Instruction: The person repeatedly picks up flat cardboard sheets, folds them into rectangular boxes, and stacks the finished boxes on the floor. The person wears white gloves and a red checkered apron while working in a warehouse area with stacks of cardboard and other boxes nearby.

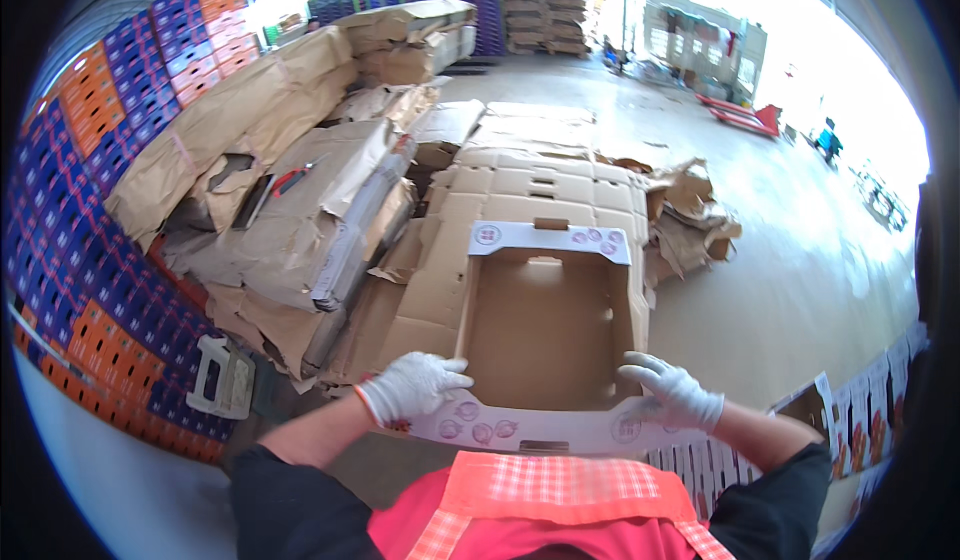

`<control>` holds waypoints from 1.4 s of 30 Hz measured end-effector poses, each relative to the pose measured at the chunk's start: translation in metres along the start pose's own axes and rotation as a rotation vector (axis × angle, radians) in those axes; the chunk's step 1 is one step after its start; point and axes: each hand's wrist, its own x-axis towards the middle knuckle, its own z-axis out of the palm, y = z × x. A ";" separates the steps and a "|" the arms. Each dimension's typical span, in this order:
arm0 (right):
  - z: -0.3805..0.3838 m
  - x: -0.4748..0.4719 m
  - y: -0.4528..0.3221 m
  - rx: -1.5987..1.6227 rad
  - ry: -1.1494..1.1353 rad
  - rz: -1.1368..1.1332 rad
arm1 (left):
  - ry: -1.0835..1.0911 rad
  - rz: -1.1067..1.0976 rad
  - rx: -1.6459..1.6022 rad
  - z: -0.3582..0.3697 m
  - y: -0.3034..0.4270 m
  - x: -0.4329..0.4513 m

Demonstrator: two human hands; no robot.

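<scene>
A cardboard tray box lies directly before me, its raised walls brown inside. The two end walls are white outside, with printed pictures and round marks. Both hands wear pale knit gloves. My left hand grips the near left corner, with fingertips over the side wall. At the near right corner, my right hand holds the tray with its fingers curled over the edge. Beneath and beyond the tray is a stack of flat brown cardboard blanks.
Paper-wrapped bundles lie left, bearing a red-handled tool and a dark flat object. Stacked blue and orange cartons line the left side. Torn paper, white cartons and a red pallet jack are right.
</scene>
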 end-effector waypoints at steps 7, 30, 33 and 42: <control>0.106 0.012 0.025 1.509 0.457 0.332 | 0.658 -0.466 -1.107 0.138 0.006 0.003; -0.119 0.121 -0.152 -0.407 -0.083 -0.279 | 0.440 0.205 -0.799 0.089 0.085 0.056; -0.103 0.120 -0.143 -0.430 0.042 -0.337 | 0.532 0.249 -0.577 0.072 0.082 0.050; -0.105 0.114 -0.151 -0.472 0.040 -0.356 | 0.589 0.271 -0.447 0.060 0.088 0.054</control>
